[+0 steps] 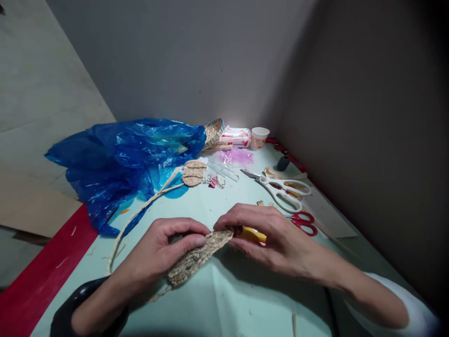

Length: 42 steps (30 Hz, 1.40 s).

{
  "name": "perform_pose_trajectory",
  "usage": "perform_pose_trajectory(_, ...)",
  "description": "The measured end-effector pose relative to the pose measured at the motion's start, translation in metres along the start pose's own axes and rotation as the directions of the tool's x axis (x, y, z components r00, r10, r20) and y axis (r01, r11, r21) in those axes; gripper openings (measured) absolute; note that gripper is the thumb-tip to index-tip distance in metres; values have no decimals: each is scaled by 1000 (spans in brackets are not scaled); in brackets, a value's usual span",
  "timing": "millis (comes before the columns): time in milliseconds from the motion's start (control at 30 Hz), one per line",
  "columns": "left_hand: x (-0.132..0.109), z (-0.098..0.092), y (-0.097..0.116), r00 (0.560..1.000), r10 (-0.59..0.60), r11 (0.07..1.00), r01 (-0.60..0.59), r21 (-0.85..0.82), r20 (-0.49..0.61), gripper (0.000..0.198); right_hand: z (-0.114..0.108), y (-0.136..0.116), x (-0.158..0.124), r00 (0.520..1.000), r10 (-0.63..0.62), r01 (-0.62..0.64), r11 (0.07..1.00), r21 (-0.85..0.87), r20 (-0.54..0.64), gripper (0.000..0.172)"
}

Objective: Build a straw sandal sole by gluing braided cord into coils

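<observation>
The woven piece point(198, 258) slants lengthwise up rightward (far tip apparently pinched).

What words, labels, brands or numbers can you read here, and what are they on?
Nothing is legible.
Red-and-white packet: printed marks, too small and blurred to read.
Cup: orange print, too blurred to tell whether it includes words.
Held woven piece: no lettering visible.

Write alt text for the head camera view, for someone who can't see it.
The left hand and right hand hold a woven strip over a pale table; the right also holds a yellow handle at the strip's far end. Beyond lie a blue bag, another woven piece, white-handled scissors, red-handled scissors and a cup.
</observation>
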<state>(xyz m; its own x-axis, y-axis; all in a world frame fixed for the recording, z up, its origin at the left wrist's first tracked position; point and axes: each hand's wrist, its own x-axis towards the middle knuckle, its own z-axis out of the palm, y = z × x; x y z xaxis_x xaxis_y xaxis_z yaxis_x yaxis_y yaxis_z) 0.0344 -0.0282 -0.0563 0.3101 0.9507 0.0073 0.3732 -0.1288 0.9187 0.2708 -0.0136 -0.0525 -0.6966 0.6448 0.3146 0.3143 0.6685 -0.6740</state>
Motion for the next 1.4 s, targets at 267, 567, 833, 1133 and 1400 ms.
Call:
perform_pose_trajectory(267, -1, 2, -5, 977, -147, 961, 179, -211, 155, 11, -1, -3, 0, 996, -12, 8, 999, 47, 92, 20)
perform_pose_trajectory(567, -4, 12, -7, 969, -157, 946, 203, -252, 193, 17, 1, -6, 1, 996, -35, 28, 996, 81, 84, 26)
perform_pose_trajectory(833, -6, 20, -2, 991, -123, 956, 134, -261, 58, 21, 3, -10, 2, 991, 129, -127, 987, 98, -15, 38)
perform_pose_trajectory(1133, -8, 20, 2, 999, -38, 993, 36, -110, -20, 15, 1, -13, 5, 991, 131, -128, 980, 151, -6, 10)
perform_pose_trajectory(1400, -13, 24, -1, 923, 384, 881, -360, 308, -18, 8, -2, -13, 4, 995, 91, -86, 989, 124, -37, 14)
